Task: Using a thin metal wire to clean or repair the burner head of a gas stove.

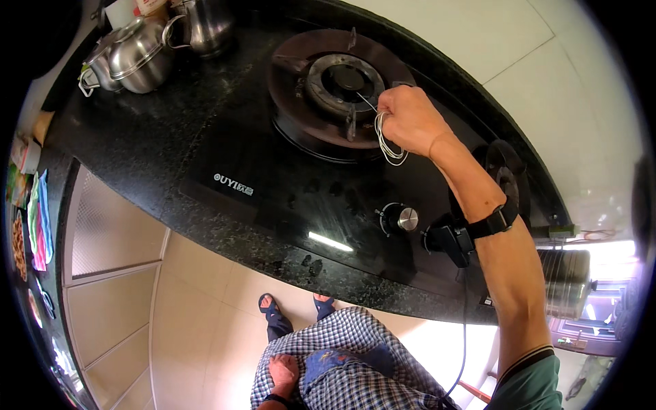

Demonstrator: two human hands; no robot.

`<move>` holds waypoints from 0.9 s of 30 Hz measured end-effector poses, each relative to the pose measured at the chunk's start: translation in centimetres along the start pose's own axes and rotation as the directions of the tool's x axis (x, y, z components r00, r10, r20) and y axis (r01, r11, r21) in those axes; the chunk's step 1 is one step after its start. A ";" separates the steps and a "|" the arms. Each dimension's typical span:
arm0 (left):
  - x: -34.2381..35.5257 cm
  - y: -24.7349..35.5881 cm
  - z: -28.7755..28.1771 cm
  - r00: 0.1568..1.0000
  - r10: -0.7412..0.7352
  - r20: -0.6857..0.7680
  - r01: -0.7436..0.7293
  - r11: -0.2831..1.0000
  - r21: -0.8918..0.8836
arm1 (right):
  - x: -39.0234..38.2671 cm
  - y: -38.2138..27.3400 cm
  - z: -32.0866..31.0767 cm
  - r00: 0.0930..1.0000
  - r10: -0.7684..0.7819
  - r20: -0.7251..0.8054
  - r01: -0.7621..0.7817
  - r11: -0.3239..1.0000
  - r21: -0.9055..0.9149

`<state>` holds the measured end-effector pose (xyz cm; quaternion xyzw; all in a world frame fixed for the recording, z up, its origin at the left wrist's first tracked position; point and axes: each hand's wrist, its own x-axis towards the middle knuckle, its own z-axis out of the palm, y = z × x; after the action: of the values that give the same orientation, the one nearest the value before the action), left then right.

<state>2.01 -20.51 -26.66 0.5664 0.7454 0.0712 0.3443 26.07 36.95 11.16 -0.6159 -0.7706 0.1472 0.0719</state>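
Note:
My right hand is closed on a thin wire with a loose coil hanging below my fingers; its straight end reaches to the middle of the gas burner, just under the black cap. The burner sits inside a dark round pan support on a black glass hob, whose metal knob is below my hand. My left hand is low at the checked apron, fingers curled; whether it holds anything is too small to tell.
Steel pots and a steel jug stand at the back left of the dark stone counter. A second burner is partly behind my right forearm. A steel vessel is at the right, colourful cloths at the far left.

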 end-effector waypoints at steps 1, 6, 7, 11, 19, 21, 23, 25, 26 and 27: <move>0.1 0.0 0.0 1.000 0.002 0.001 -0.002 1.000 -0.001 | 0.0 0.1 0.0 0.999 -0.032 -0.015 0.032 0.999 -0.010; 0.3 0.1 0.0 1.000 0.026 0.016 -0.026 1.000 -0.008 | -0.1 0.3 0.5 0.997 -0.068 -0.048 0.068 0.998 -0.007; 0.3 0.0 0.0 1.000 0.026 0.015 -0.026 1.000 -0.006 | 0.1 0.6 0.7 0.993 -0.102 -0.063 0.100 0.995 -0.029; 0.4 0.4 -0.6 0.998 0.016 0.056 -0.018 0.999 0.048 | 0.9 -0.9 0.7 0.993 -0.120 -0.008 0.120 0.992 -0.034; 0.1 1.0 -1.0 1.000 -0.002 0.007 0.002 1.000 0.017 | 0.5 -1.0 0.3 0.998 -0.053 -0.032 0.052 0.999 -0.011; 0.1 0.4 -0.5 1.000 0.028 0.002 -0.028 0.999 0.017 | 0.5 -0.9 0.3 0.997 -0.072 -0.031 0.071 0.997 -0.020; 0.0 0.2 -0.1 1.000 0.011 0.000 -0.011 1.000 0.010 | 0.4 -0.4 0.4 0.996 -0.088 -0.030 0.088 0.996 -0.030; 0.0 0.1 0.2 1.000 -0.004 -0.001 0.004 1.000 0.004 | 0.3 0.3 0.5 0.989 -0.120 -0.083 0.118 0.993 -0.030; 0.0 0.2 0.1 1.000 0.003 -0.004 -0.003 1.000 0.009 | 0.4 -0.2 0.4 0.990 -0.120 -0.081 0.118 0.993 -0.028; 0.0 0.2 0.1 1.000 0.011 -0.007 -0.011 1.000 0.014 | 0.6 -1.2 0.0 0.996 -0.079 -0.031 0.078 0.996 -0.036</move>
<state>2.24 -20.49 -26.60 0.5725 0.7439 0.0699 0.3376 24.81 37.33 11.47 -0.5884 -0.7955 0.1210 0.0793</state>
